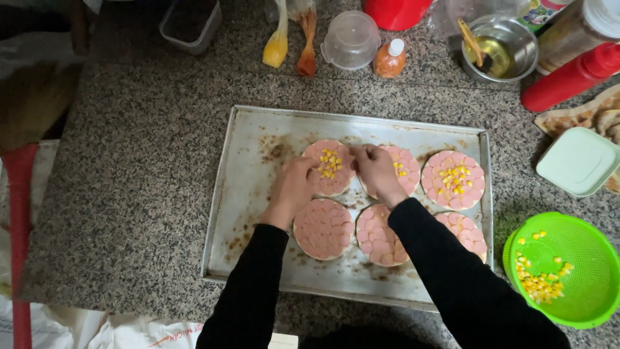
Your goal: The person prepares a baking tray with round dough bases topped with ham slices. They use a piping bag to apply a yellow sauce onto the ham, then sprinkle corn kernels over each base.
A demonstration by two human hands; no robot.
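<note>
The pizza (329, 167) with corn at its middle lies at the back left of the tray (245, 187), between both hands. The left hand (292, 189) rests on its left edge, fingers bent down onto the sausage slices; the right hand (376, 169) pinches at its right edge, fingertips closed, though whether they hold anything I cannot tell.

The tray holds six small rounds, all covered in pink sausage slices. Just right of the right hand, partly under it, is a second pizza (405, 169) with corn, and beyond that a third (453, 179) with a fuller heap of corn. Nearer the person than the hands lie three plain rounds (323, 227) without corn; the right forearm crosses over two of them.

Well to the right of the hands, off the tray, a green colander (571, 271) holds loose corn kernels. Beside it sits a pale green lid (578, 161). Beyond the hands, at the back of the granite counter (142, 142), stand a steel bowl (500, 45) of oil with a brush in it, a red squeeze bottle (568, 77), a small orange bottle (390, 59), a clear lidded tub (351, 40), and two piping bags (290, 39).
</note>
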